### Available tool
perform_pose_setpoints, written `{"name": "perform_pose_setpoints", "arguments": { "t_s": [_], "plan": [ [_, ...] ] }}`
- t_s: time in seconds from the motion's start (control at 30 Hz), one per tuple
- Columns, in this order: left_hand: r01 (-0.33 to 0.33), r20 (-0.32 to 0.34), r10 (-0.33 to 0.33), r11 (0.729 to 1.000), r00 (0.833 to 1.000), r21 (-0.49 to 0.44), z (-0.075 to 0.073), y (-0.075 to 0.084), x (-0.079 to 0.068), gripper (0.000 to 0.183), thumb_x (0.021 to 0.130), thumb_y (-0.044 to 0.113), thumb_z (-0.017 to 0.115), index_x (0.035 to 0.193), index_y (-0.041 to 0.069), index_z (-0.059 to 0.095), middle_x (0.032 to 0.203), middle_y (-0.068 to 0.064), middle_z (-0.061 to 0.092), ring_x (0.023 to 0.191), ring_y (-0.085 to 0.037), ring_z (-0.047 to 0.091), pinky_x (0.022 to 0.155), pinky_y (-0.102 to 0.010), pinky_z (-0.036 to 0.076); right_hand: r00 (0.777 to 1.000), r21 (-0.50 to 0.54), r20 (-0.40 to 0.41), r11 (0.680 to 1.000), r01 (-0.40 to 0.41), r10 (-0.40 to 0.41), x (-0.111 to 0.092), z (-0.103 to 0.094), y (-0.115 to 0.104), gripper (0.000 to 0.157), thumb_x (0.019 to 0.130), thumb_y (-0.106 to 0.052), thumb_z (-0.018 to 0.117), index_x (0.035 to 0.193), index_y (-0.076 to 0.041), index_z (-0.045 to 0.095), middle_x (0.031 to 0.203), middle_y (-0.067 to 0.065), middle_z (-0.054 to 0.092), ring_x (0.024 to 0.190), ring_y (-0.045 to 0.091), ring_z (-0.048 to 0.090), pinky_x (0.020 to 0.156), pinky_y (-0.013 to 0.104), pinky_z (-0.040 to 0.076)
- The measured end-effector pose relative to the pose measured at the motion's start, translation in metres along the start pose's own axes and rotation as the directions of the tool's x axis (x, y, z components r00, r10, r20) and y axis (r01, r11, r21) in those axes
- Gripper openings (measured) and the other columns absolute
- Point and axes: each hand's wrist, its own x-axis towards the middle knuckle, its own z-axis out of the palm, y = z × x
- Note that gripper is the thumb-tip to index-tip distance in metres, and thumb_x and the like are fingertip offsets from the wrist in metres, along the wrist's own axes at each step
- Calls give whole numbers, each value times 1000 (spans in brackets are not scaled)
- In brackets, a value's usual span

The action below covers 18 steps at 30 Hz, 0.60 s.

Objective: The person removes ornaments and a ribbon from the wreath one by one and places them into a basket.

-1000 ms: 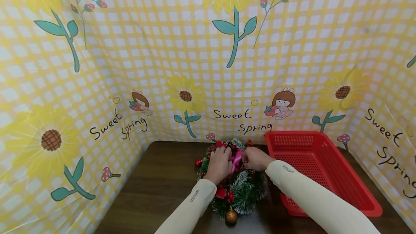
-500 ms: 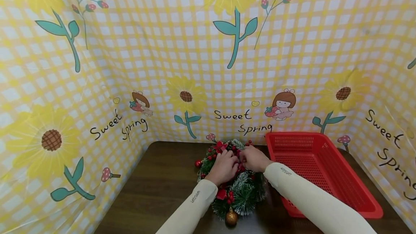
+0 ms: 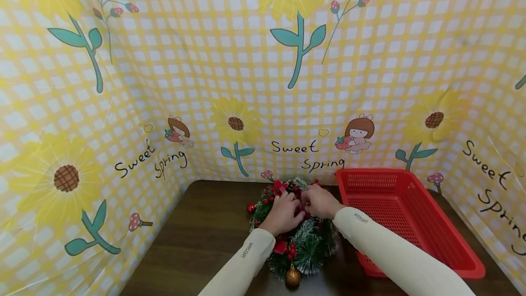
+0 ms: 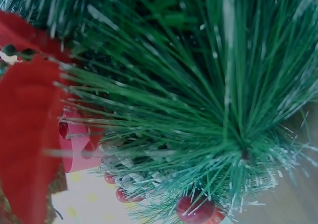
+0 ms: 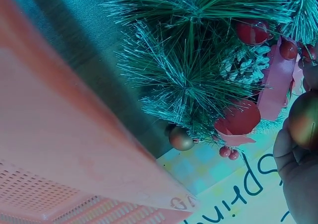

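Looks like a mostly dressed piece is being fiddled with here, so probably past halfway, though that's being guessed. The evergreen decoration [image 3: 307, 245] is being laid out on the bench [image 3: 197, 227], starting near the far edge and stretching toward the near side, roughly midway between the left and right edges. The red basket [image 3: 370, 179] is being parked just beside it, toward the far right corner.

As for what's done: a red bow [image 3: 279, 187], a red ball [image 3: 251, 207] out on the left side and a brown-gold ball [image 3: 293, 278] at the near end are all being carried already.

What's left seems to be the middle bit. Both the left grip [image 3: 283, 214] and the right grip [image 3: 322, 201] are being held close together over it, fingers bent in. A pink strip [image 5: 277, 82] is being shown in there, and a gold ball [image 5: 304, 119] is being seen right up against the right fingers. Whether anything's actually being clamped by either grip can't be told, and how much more is being planned isn't being shown either.
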Motion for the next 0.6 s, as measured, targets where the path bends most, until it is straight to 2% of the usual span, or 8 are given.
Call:
{"name": "perform_pose_setpoints", "arguments": {
  "t_s": [0.2, 0.4, 0.6],
  "plan": [
    [17, 28, -17, 1000, 999, 6, -1, 4, -2, 19, 91, 36, 60, 86, 19, 66, 80, 7, 41, 75, -15, 33, 65, -30, 22, 1000, 25, 10, 1000, 0, 0, -2, 1, 0, 17, 81, -7, 68, 73, -21, 62, 80, -4, 50, 79, 16, 46, 67, 34, 40],
    [10, 11, -10, 1000, 1000, 8, -2, 5, -2, 19, 91, 36, 61, 82, 19, 64, 80, 7, 42, 75, -14, 32, 66, -31, 21, 1000, 15, -5, 1000, 9, -8, -2, 0, -1, 14, 81, -9, 70, 75, -19, 63, 80, -4, 49, 80, 17, 47, 68, 35, 40],
    [9, -9, -9, 999, 1000, 51, -2, 4, 1, 18, 93, 33, 59, 81, 21, 64, 81, 8, 45, 76, -14, 34, 66, -31, 22, 999, 15, -40, 999, 38, -37, 0, 0, 1, 14, 82, -12, 71, 75, -18, 62, 79, -4, 49, 80, 18, 48, 70, 35, 40]
  ]
}}
